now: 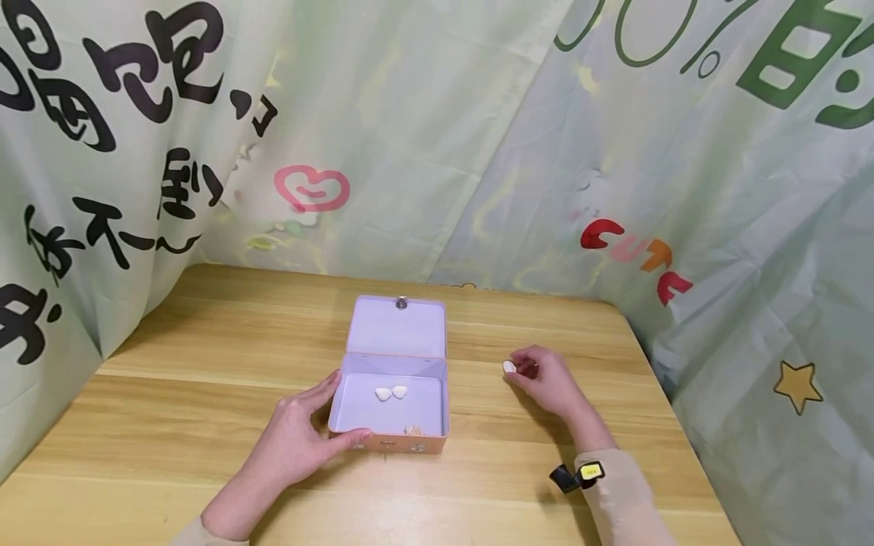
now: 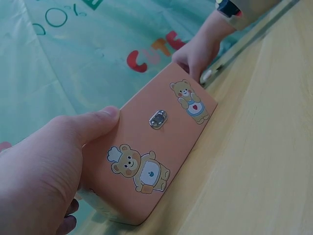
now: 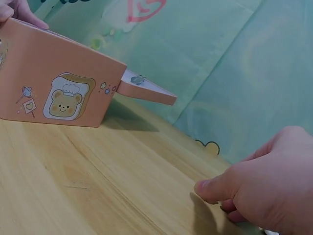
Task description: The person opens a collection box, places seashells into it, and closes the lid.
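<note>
A small hinged box (image 1: 388, 443), orange outside with bear pictures and lilac inside, stands on the table with its lid (image 1: 396, 327) swung back. My left hand (image 1: 293, 432) grips its left side, the thumb over the front rim and the fingers along the side. Inside the box lie two small white pieces (image 1: 383, 393) side by side, and a small beige patterned piece (image 1: 413, 430) is by the front wall. Right of the box, my right hand (image 1: 546, 379) pinches another small white piece (image 1: 509, 366) between thumb and fingers, low over the table. The right wrist view mostly hides that piece.
The wooden table (image 1: 205, 394) extends around the box. Behind and beside it hangs a pale printed curtain (image 1: 410, 152) with lettering, a heart and a star. A black device with a yellow screen (image 1: 590, 472) is on the right wrist.
</note>
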Available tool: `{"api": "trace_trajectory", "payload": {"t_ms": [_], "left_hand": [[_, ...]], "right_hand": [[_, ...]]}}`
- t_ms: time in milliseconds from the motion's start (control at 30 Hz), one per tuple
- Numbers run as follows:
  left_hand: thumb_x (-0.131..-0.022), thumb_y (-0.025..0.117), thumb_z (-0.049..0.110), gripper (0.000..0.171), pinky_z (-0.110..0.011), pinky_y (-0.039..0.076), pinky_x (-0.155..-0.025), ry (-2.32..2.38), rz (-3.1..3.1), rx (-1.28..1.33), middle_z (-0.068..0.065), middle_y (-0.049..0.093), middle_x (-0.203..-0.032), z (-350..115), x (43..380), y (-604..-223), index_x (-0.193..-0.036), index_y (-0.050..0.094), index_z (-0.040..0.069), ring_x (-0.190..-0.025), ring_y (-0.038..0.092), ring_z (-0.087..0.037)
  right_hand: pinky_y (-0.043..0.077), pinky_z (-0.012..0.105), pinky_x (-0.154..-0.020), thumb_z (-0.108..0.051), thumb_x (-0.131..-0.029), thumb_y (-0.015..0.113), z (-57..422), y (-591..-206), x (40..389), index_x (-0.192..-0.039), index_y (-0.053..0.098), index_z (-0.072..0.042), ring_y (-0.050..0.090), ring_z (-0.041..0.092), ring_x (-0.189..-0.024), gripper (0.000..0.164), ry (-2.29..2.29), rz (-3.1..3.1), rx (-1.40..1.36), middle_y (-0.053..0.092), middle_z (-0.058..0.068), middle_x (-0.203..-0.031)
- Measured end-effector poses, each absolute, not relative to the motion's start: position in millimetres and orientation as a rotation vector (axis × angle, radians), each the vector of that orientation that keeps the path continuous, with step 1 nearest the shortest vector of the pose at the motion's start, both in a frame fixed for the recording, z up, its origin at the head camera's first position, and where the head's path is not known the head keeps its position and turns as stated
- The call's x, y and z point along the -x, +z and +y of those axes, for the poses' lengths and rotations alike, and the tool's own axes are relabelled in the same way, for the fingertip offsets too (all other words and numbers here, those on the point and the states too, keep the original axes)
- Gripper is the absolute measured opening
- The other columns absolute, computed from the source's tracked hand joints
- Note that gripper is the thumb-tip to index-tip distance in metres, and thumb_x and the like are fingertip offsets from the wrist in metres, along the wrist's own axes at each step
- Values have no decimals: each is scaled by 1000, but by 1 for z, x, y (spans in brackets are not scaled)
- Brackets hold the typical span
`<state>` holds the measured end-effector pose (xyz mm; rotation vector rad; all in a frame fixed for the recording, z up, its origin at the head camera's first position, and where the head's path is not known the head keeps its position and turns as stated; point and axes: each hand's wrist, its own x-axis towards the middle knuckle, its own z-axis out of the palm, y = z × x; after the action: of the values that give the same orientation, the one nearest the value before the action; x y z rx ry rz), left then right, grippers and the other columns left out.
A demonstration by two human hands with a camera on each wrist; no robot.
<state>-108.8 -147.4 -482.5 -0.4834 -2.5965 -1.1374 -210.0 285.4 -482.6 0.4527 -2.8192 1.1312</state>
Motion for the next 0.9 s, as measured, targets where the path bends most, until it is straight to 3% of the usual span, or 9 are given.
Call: {"api": "trace_trajectory", "payload": {"t_ms": [333, 667, 900], "left_hand": [[-73, 90, 65, 109, -55, 50, -104, -1144, -2591, 485, -20, 57, -146, -145, 109, -481, -142, 58, -12, -131, 57, -42], [-73, 91, 64, 108, -54, 49, -105, -1144, -2584, 491, -21, 57, -146, -146, 108, -482, -142, 57, -13, -131, 57, -42], [-72, 93, 62, 108, -54, 49, -105, -1153, -2583, 488, -21, 57, -146, -147, 108, -482, -142, 58, -12, -131, 57, -41]], "right_hand": [[54, 30, -69, -1, -92, 81, 281, -480, 211, -111, 74, 7, 61, 17, -80, 22, 1002, -2882, -465, 66, 8, -92], [52, 31, -72, -2, -96, 77, 281, -475, 207, -114, 72, 5, 58, 17, -83, 19, 946, -2874, -559, 62, 6, -97], [56, 32, -74, 5, -98, 72, 277, -461, 207, -113, 69, 5, 61, 19, -87, 15, 1028, -2820, -644, 63, 7, -100]]}}
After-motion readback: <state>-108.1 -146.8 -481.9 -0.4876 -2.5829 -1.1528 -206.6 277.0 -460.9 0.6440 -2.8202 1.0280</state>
